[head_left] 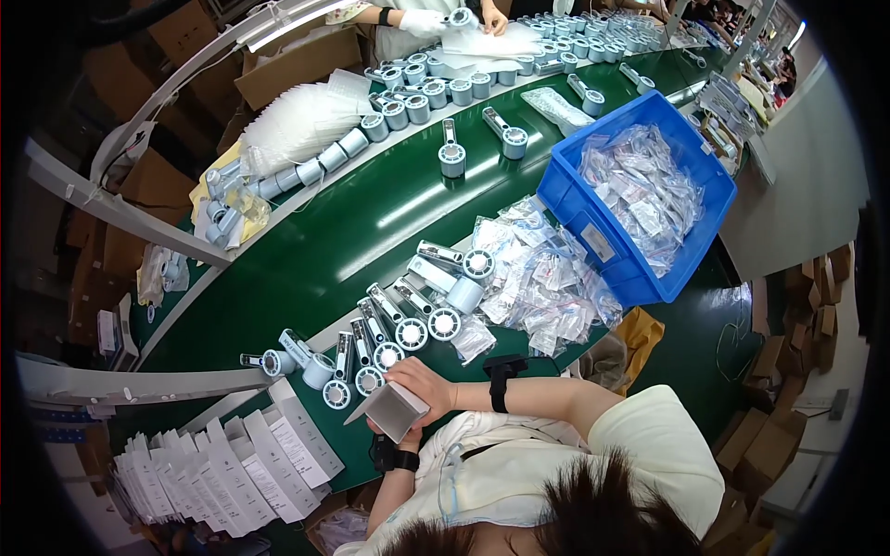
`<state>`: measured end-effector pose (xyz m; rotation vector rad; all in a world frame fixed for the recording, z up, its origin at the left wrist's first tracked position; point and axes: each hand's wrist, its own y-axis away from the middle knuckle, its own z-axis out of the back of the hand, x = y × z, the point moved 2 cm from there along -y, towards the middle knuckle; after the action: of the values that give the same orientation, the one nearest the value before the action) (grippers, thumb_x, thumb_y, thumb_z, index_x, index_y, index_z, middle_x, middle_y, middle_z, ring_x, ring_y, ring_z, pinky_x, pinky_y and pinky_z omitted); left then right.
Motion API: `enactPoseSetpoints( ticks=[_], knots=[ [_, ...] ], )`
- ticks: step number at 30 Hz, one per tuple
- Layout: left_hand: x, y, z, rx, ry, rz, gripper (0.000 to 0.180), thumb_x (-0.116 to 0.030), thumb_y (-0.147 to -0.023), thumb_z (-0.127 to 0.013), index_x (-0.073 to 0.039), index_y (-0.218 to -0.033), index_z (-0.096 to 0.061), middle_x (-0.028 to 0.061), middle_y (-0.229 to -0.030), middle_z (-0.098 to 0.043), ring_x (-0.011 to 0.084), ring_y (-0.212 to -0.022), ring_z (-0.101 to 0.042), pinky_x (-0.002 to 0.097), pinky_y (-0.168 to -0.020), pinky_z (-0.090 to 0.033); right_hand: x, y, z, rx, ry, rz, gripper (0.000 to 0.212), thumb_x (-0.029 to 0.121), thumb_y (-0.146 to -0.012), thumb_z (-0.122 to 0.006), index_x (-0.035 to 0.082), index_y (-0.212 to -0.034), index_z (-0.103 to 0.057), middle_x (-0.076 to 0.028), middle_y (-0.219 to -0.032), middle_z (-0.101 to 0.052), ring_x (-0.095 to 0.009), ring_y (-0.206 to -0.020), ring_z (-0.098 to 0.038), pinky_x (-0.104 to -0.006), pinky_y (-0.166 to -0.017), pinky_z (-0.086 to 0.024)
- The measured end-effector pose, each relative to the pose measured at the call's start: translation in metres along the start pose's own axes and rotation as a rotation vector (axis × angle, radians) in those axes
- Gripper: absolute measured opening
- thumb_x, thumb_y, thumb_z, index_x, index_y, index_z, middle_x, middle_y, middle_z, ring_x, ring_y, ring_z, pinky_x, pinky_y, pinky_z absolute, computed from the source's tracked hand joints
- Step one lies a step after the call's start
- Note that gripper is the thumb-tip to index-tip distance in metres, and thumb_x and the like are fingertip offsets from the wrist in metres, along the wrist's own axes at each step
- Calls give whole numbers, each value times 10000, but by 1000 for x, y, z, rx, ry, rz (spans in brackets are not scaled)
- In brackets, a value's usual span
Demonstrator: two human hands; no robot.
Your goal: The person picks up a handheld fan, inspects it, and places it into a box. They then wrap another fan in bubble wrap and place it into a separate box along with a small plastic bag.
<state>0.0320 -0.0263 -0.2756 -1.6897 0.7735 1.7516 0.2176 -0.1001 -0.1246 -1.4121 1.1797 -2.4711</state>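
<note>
box (397, 414): pale grey | devices (465, 295): pale blue, white spoke-patterned ends (444, 324) | belt (371, 232): dark green | crate (654, 289): solid blue | packets (538, 287): clear with white | wrist strap (499, 394): black | shirt (658, 435): cream

Pale-blue handled devices (411, 334), heaped clear packets (538, 278) and a blue bin (575, 204) crowd the way from the held box (396, 414) — passage opens over the green conveyor's (343, 222) bare stretch beyond, leftward.
</note>
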Motion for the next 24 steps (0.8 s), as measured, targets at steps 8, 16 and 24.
enactPoseSetpoints(
  ticks=[8,16,24],
  knots=[
    [14,6,14,6,-736,-245,606,-570,-838,-393,-42,-1109,-516,125,-1085,-562,280,-994,-540,412,-813,-441,-3,-3,2,16,19,12,935,619,-629,-603,-29,-1247,-336,-181,-1097,-440,-343,-939,-440,-402,-815,-326],
    [8,-16,-14,17,-502,-164,606,-571,-835,-395,-47,-1120,-502,128,-1099,-551,280,-1006,-532,414,-819,-439,11,-25,52,366,-68,-45,822,535,-701,-591,-17,-1263,-355,-204,-1208,-394,-369,-1096,-406,-459,-922,-306],
    [-6,-49,-33,12,-289,-65,607,-572,-832,-397,-51,-1130,-489,131,-1112,-540,280,-1018,-524,417,-825,-436,-99,-159,215,-871,-40,-375,354,-36,-772,-497,43,-1117,-485,-54,-1100,-494,-150,-949,-508,-258,-777,-421]
  ],
)
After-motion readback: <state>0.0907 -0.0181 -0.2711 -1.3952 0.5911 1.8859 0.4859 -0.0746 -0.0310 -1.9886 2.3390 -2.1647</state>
